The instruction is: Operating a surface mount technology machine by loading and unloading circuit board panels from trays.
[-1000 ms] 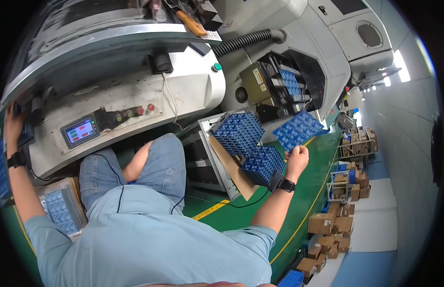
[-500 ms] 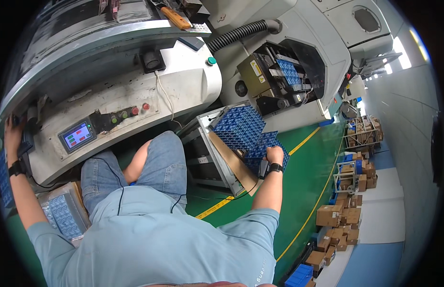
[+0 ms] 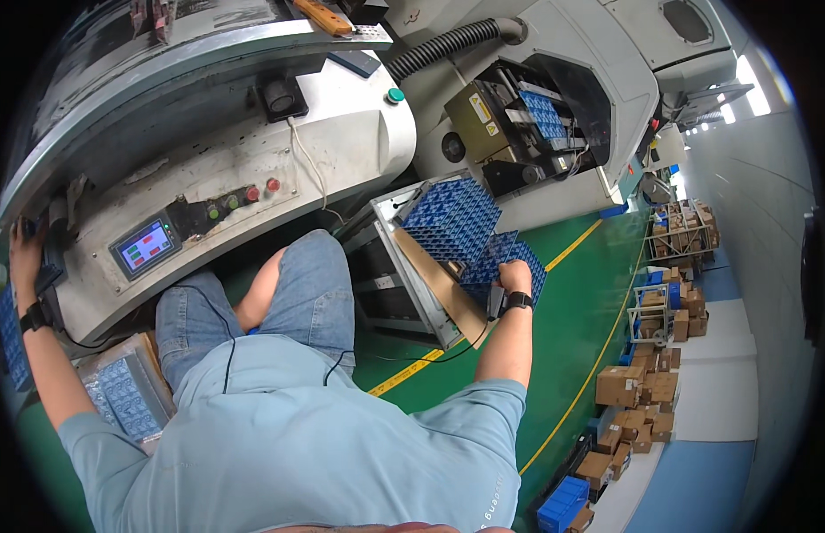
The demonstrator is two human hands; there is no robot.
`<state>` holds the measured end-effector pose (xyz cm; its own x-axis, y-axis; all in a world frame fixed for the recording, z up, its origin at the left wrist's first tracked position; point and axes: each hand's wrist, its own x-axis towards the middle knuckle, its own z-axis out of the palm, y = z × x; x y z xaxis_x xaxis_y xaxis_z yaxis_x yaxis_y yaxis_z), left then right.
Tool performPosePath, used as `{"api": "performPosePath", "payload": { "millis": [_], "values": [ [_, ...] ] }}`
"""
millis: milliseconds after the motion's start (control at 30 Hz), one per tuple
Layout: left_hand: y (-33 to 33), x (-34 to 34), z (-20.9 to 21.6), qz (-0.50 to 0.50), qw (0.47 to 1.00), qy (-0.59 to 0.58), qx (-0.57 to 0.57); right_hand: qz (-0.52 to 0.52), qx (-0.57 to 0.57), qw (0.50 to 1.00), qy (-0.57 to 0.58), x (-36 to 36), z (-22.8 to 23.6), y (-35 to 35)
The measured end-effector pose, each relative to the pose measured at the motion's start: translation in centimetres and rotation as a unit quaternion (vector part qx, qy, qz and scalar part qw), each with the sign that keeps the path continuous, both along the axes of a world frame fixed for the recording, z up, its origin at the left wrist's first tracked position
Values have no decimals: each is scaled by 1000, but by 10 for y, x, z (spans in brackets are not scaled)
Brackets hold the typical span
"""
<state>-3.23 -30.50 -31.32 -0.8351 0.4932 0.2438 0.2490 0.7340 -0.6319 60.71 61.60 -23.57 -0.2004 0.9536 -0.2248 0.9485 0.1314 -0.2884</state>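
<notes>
At the right, my right hand [image 3: 516, 277] is closed at the edge of a blue patterned panel [image 3: 535, 278], which looks like a circuit board panel. Beside it, more blue panels [image 3: 452, 216] stand upright in a close row on a metal-framed stand, with a brown board [image 3: 441, 289] leaning along their near side. Far to the left, my left hand [image 3: 26, 253] touches a dark fixture [image 3: 51, 262] at the machine's end; its fingers are partly hidden. Below that hand another blue panel [image 3: 11, 338] shows at the picture's rim.
A white machine with a small touchscreen [image 3: 146, 249] and push buttons [image 3: 252, 193] spans the front. Behind the stand, a second machine [image 3: 510, 124] holds a blue panel. A wrapped pack of blue panels [image 3: 128, 386] lies by my left side. Cardboard boxes [image 3: 619, 385] line the right wall.
The view has shifted slightly. My right hand stays at the blue panels and my left hand at the dark fixture; little else differs.
</notes>
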Motion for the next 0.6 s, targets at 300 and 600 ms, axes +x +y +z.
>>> {"api": "performPosePath", "payload": {
  "millis": [300, 600],
  "values": [
    [10, 7, 9, 35, 999, -14, 26, -40, -31, 994, 93, 13, -16, 4],
    [45, 38, 35, 78, 995, -38, 50, -19, -6, 997, 81, 15, -18, -2]
  ]
}}
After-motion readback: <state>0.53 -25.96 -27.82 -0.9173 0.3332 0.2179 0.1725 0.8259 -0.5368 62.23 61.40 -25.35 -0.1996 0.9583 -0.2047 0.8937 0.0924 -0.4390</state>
